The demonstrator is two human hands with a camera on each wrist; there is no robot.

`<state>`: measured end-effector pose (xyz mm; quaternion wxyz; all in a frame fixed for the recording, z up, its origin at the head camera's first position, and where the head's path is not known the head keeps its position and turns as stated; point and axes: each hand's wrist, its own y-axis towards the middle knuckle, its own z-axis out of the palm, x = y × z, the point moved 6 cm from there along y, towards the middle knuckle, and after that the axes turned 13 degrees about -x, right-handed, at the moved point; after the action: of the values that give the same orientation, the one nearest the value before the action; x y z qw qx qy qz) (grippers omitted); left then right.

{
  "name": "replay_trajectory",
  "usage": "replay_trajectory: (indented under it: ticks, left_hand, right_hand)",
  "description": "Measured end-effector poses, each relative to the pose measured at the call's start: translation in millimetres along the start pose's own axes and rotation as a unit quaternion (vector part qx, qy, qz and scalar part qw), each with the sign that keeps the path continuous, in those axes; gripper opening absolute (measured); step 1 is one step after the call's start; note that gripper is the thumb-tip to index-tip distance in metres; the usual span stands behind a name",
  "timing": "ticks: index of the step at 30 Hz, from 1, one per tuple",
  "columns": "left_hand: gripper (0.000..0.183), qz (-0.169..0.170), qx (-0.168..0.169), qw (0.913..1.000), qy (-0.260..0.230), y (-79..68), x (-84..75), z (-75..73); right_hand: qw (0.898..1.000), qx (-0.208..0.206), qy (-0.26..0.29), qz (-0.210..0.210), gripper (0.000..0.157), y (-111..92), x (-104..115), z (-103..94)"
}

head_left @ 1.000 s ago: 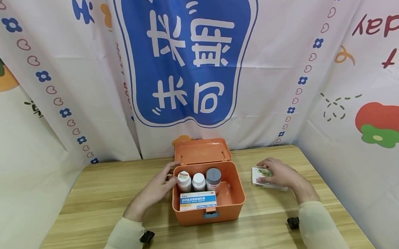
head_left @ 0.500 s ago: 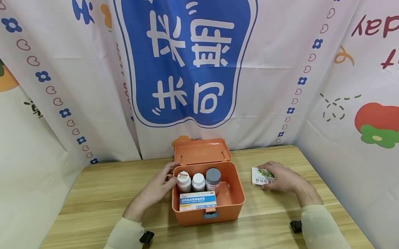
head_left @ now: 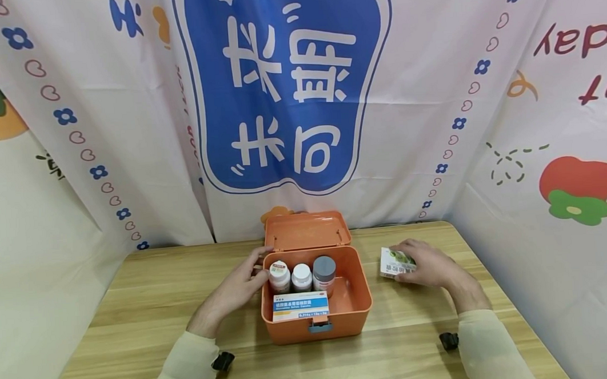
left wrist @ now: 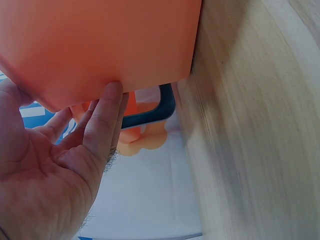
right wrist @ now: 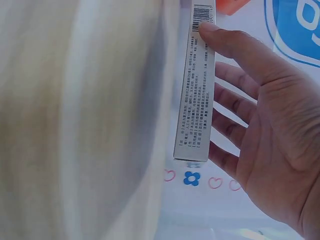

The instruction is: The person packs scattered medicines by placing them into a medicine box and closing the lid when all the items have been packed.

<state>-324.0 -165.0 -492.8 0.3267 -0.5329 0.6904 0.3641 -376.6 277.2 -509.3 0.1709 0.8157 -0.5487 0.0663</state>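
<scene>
My right hand (head_left: 428,266) pinches a flat white-and-green medicine box (head_left: 391,260) at the right of the table. In the right wrist view the thumb lies near the barcode on the printed narrow side of this medicine box (right wrist: 195,90), fingers behind it. An orange lidded storage box (head_left: 290,332) stands in the middle. My left hand (head_left: 241,287) rests against its left side with fairly straight fingers. Inside are a white bottle with a labelled cap (head_left: 280,275), a smaller white bottle (head_left: 302,276), a grey-capped bottle (head_left: 324,268) and a blue-and-white medicine box (head_left: 300,305).
The orange lid (head_left: 308,230) is tipped back toward the printed curtain (head_left: 404,150). A dark handle (left wrist: 167,107) shows behind the storage box in the left wrist view. The wooden table (head_left: 150,312) ends at the curtain.
My right hand has taken hold of the medicine box, and its near edge now tilts up with the printed side showing. The left hand and the storage box stay put.
</scene>
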Motion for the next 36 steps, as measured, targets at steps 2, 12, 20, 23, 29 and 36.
replay_trajectory:
  ticks: [2,12,20,23,29,36]
  left_hand:
    - [0.057,0.000,0.000,1.0000,0.000,0.0,0.1,-0.1]
    - [0.057,-0.002,0.002,1.0000,-0.003,-0.1,-0.9,-0.1]
    - [0.058,-0.004,0.003,1.0000,-0.002,-0.1,-0.2,0.2]
    - [0.058,-0.004,0.004,1.0000,-0.001,-0.2,-0.1,0.3]
    - [0.058,-0.002,0.004,1.0000,0.000,-0.8,-1.5,-0.4]
    - [0.058,-0.004,0.004,1.0000,0.000,-1.6,-3.3,-0.6]
  right_hand:
    - [1.000,-0.010,-0.003,-0.010,0.080,2,4,-4.2]
    - [0.998,-0.040,-0.014,-0.040,0.080,10,27,-26.2]
    - [0.998,-0.046,-0.019,-0.048,0.082,16,39,-36.9]
    - [0.998,-0.047,-0.023,-0.046,0.083,18,43,-39.8]
    - [0.997,-0.054,-0.026,-0.038,0.082,23,51,-44.6]
    - [0.997,-0.061,-0.028,-0.024,0.082,29,57,-45.9]
